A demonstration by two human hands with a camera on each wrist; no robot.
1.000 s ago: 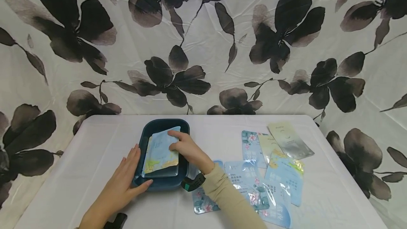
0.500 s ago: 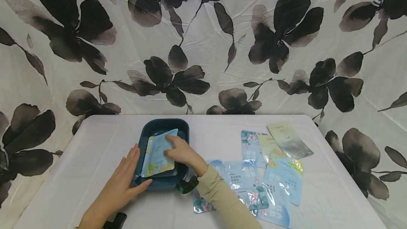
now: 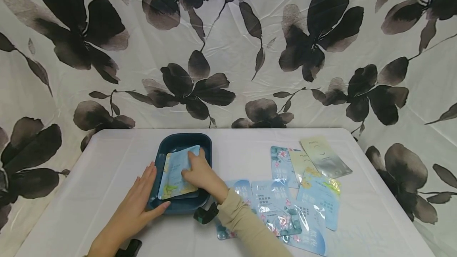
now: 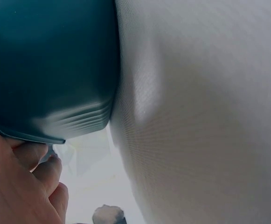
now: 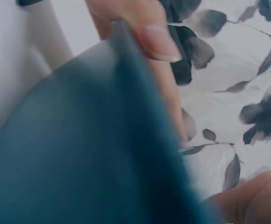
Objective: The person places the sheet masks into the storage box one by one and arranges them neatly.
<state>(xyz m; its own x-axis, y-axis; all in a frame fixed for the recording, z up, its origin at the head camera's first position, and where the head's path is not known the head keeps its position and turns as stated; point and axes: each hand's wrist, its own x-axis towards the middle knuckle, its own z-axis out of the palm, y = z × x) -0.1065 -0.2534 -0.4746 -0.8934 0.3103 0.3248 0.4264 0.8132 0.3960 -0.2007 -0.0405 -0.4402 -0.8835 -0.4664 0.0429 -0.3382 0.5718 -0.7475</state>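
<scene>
In the head view a dark teal plastic tub (image 3: 168,209) stands on the white table. Inside it lies a light blue sheet mask packet (image 3: 175,173) with yellow and green print, slightly askew on top of another packet. My right hand (image 3: 205,175) reaches over the tub's right side, thumb and index finger pressing on the packet's surface; its other fingers are mostly hidden. My left hand (image 3: 133,205) lies along the tub's left wall with straight fingers, its thumb at the near rim. The left wrist view shows the tub's outer wall (image 4: 51,70) close up, fingers (image 4: 46,172) at its rim.
Right of the tub several blue flowered packets (image 3: 275,205) overlap on the table, partly under my right sleeve (image 3: 250,225). A gold-silver packet (image 3: 326,158) lies farther back. A floral cloth (image 3: 250,50) hangs behind the table's far edge.
The blue packet has shifted slightly left and down into the tub. My right hand has moved a little left and towards me, onto the packet's surface. The left hand stays put.
</scene>
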